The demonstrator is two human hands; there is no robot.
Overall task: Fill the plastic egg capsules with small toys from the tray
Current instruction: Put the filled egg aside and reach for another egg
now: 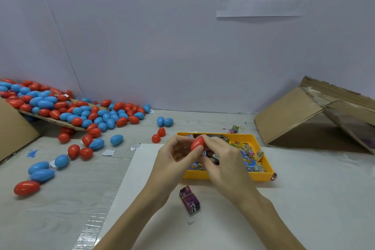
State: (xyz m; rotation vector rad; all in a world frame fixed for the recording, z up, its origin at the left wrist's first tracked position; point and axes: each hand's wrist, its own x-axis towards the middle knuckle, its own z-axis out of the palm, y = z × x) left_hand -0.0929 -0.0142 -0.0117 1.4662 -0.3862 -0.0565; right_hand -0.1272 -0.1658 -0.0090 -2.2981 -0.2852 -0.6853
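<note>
One red egg [197,144], long axis tilted upper-right.

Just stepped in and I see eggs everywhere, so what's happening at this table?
A person is packing toys into plastic eggs. Both the left hand and the right hand grip one red egg above the yellow tray, which holds small wrapped toys. A purple toy packet lies on the white sheet nearer the person. A big pile of red and blue eggs spills from cardboard on the left, and an open cardboard box lies on the right.
</note>
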